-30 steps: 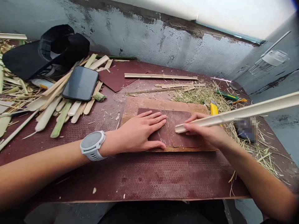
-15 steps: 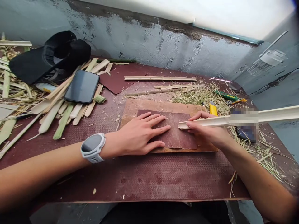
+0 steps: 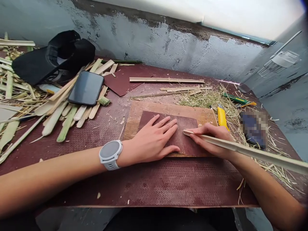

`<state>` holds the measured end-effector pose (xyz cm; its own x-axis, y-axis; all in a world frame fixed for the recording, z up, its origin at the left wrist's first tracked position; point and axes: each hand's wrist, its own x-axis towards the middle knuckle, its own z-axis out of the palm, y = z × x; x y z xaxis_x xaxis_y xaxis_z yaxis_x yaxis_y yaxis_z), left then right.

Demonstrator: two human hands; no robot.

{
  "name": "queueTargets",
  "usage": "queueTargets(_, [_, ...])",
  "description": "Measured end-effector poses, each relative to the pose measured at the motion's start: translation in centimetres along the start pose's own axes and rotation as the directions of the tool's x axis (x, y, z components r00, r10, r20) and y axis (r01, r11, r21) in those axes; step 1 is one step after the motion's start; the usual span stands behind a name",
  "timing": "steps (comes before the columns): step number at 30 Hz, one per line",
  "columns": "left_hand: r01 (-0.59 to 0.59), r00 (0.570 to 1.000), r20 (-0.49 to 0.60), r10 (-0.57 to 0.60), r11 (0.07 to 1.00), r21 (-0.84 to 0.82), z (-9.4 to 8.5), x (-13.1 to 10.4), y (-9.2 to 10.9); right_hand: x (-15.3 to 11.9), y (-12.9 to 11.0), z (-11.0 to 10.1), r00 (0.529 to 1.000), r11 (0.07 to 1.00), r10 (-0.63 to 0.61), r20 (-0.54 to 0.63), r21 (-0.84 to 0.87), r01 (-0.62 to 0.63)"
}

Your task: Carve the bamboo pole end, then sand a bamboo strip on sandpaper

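My left hand [image 3: 154,139] lies flat with fingers spread on a dark reddish-brown sheet [image 3: 186,141], which looks like sandpaper. Beneath the sheet is a wooden board [image 3: 134,120]. Between the thumb and fingers of my right hand [image 3: 211,139] is a long pale bamboo strip [image 3: 255,152]. Its near-left end touches or hovers just over the sheet, right of my left fingertips, and the rest runs over my right wrist to the right edge of the view.
A yellow cutter [image 3: 222,118] and shavings [image 3: 204,98] lie beyond the board. At left are a phone [image 3: 86,88], a black cap [image 3: 55,59] and bamboo pieces [image 3: 64,130]. Another strip [image 3: 166,80] lies near the wall.
The strip in my right hand has swung so its far end is lower and nearer to me. My left hand has shifted slightly right on the sheet.
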<state>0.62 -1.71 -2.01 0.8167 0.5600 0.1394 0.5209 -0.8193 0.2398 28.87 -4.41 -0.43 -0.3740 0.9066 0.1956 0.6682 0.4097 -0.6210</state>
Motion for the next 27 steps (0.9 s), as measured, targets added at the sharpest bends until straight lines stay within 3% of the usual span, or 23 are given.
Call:
queueTargets(5, [0.006, 1.0, 0.0, -0.006, 1.0, 0.013, 0.0, -0.1, -0.2, 0.5, 0.5, -0.2, 0.985, 0.978, -0.171, -0.032, -0.125, 0.166])
queueTargets(10, [0.007, 1.0, -0.006, -0.007, 1.0, 0.013, 0.0, 0.0, -0.3, 0.5, -0.6, 0.3, 0.946, 0.954, -0.295, 0.134, -0.022, 0.3])
queueTargets(14, [0.013, 1.0, -0.025, -0.012, 1.0, 0.022, 0.2, -0.1, -0.4, 0.4, -1.3, 0.3, 0.968, 0.964, -0.246, 0.041, -0.089, 0.249])
queueTargets(18, [0.009, 1.0, -0.025, -0.008, 1.0, 0.017, 0.3, -0.1, -0.4, 0.3, -1.3, 0.4, 0.983, 0.987, -0.144, 0.112, -0.052, 0.15])
queueTargets(21, [0.01, 0.999, -0.04, -0.01, 1.0, 0.018, 0.3, -0.2, -0.4, 0.3, -0.9, 0.1, 0.999, 0.995, -0.051, -0.002, -0.081, 0.051])
queueTargets(25, [0.009, 1.0, -0.027, -0.008, 1.0, 0.01, 0.2, -0.2, -0.4, 0.3, -0.5, -0.7, 0.989, 0.999, -0.045, 0.143, -0.017, 0.048])
queueTargets(27, [0.009, 1.0, -0.024, -0.008, 1.0, 0.007, 0.2, -0.2, -0.4, 0.3, -0.5, -1.0, 0.996, 1.0, 0.018, 0.086, 0.001, -0.019])
